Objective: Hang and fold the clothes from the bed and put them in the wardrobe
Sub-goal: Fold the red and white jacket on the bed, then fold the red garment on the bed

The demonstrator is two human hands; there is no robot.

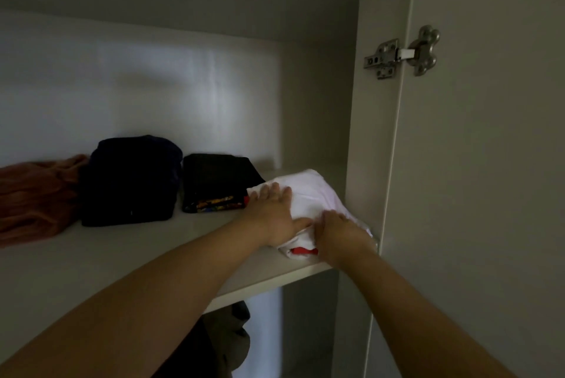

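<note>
Dim wardrobe interior fills the head view, the only view there is. A pale wardrobe shelf [122, 255] runs across at chest height, and the open door [489, 163] stands at the right on its metal hinge [403, 52].

The folded white garment [308, 194] lies on the right end of the shelf, close to the side wall. Its near edge sits at the shelf lip and shows a bit of red. My left hand [275, 212] lies flat on top of it, fingers straight and spread, pressing down. My right hand [339, 231] is at the near right corner, fingers curled into the front fold, gripping it.

Just left of it, touching or nearly so, is a folded black garment [220, 182] with a coloured print along its near edge. Next comes a taller navy pile [131, 182], then a rust-coloured cloth [36, 194] at the far left. Below the shelf I can make out hanging clothes [226, 341], too dark to tell more.

I judge the white piece light, soft and limp. It will sag and come unfolded if I lift it by one edge, and it will slide easily on the smooth board. The safest hold is a flat palm on top with the other hand under or round the thick folded edge. Pushing from that edge should seat it further back without it spilling off the lip.
</note>
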